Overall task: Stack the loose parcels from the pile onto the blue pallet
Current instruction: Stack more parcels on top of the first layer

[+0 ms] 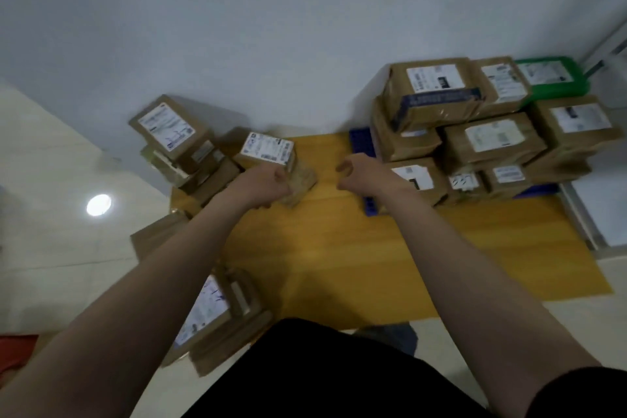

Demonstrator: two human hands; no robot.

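Left hand grips a small parcel alone, right hand loose and empty; parcel could slip short of the blue pallet.

1. Yellow wood-grain board, lying flat on the floor.
2. Pale glossy floor, bearing a round light reflection at left.
3. Plain white wall, rising behind the board.
4. Red object, cut off at the lower-left edge.
5. White framed panel, just right of the board.

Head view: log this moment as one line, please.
step: picking from pile | left hand: grips labelled parcel | right hand: empty, loosely curled | blue pallet: stacked parcels on it
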